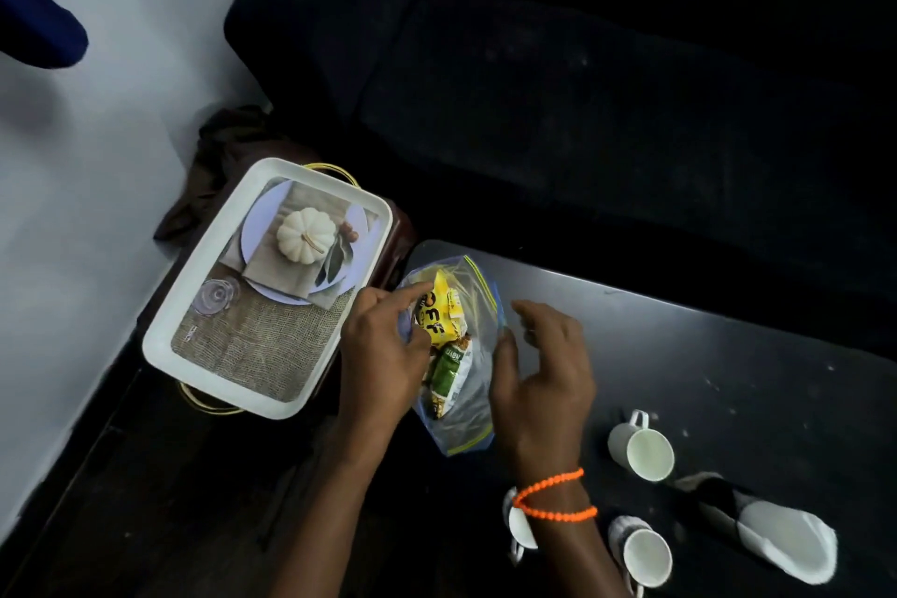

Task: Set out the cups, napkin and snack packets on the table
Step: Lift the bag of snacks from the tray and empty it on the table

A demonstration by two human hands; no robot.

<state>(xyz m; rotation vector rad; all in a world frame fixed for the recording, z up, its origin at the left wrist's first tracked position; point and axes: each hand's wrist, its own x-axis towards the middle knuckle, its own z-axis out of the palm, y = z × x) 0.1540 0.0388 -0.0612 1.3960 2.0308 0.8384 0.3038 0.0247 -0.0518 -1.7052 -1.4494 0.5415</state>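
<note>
Snack packets being drawn from the clear zip-top plastic bag (473, 354) on the dark worktop (679, 354).

Yellow snack packet (439, 311) and green snack packet (449, 371) lie inside; the left hand (383, 350) pinches the yellow one, the right hand (543, 369) hovers beside, grip wide. Next: lift them clear. White cups (640, 447) and napkin (781, 544) sit near.

Beside the bag (478, 354), the right wrist hides most of one cup (519, 524); a second cup (643, 556) runs off the bottom edge; packet print is unreadable

Black table (728, 354) — cups (640, 449), napkin (781, 544), bag (466, 422).
</note>
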